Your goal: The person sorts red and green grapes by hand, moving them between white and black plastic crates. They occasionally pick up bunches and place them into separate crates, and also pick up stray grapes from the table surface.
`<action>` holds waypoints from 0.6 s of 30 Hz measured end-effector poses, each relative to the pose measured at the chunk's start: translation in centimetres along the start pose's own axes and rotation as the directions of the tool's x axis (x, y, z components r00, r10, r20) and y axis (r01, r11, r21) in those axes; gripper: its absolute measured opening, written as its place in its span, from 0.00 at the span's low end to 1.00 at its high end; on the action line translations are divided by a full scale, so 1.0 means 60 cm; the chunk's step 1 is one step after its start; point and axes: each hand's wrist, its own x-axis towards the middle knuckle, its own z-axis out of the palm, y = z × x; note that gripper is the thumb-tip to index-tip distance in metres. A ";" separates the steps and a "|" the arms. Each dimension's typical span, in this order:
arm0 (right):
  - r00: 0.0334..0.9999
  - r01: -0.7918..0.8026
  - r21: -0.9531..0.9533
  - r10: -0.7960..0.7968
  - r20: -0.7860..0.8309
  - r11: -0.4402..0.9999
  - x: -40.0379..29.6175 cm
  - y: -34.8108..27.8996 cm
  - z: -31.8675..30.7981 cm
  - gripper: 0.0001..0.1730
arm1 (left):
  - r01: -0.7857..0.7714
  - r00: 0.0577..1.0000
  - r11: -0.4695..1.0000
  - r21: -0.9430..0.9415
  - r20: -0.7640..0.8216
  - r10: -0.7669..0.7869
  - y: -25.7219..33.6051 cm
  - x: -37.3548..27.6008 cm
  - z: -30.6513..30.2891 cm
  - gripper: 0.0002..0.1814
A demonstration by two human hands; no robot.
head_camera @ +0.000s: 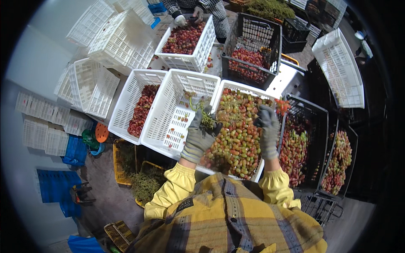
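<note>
My left hand (201, 134), in a grey glove, is closed on a green grape stem (207, 117) above the edge between two white plastic crates. To its left, the white crate (152, 126) holds a few loose grapes and a stem piece. Grapes (237, 136), green and red, fill the white crate (223, 87) under and between my hands. My right hand (268, 131), gloved too and somewhat blurred, is over that crate's right side; whether its fingers hold anything cannot be told. A small cluster of red grapes (282, 107) shows just beyond it.
Black crates (326, 151) with grape bunches stand at the right. A black crate (225, 60) and a white crate (202, 60) with red grapes stand ahead; a co-worker's gloved hands (190, 18) are at the latter. White crates (117, 44) are stacked at the left, stem-filled yellow crates (121, 180) below.
</note>
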 end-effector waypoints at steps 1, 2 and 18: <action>0.995 0.092 0.026 -0.091 -0.046 0.995 0.003 -0.011 -0.011 0.13 | -0.053 0.996 0.995 0.090 0.069 0.047 0.000 0.001 -0.009 0.23; 0.980 0.170 0.080 -0.177 0.090 0.982 0.000 -0.026 -0.014 0.14 | -0.221 0.972 0.896 0.386 0.163 0.170 -0.002 -0.001 -0.019 0.23; 0.724 -0.096 -0.328 0.293 0.624 0.940 -0.012 -0.036 0.014 0.06 | -0.256 0.965 0.724 0.641 0.122 0.234 -0.008 0.004 0.037 0.19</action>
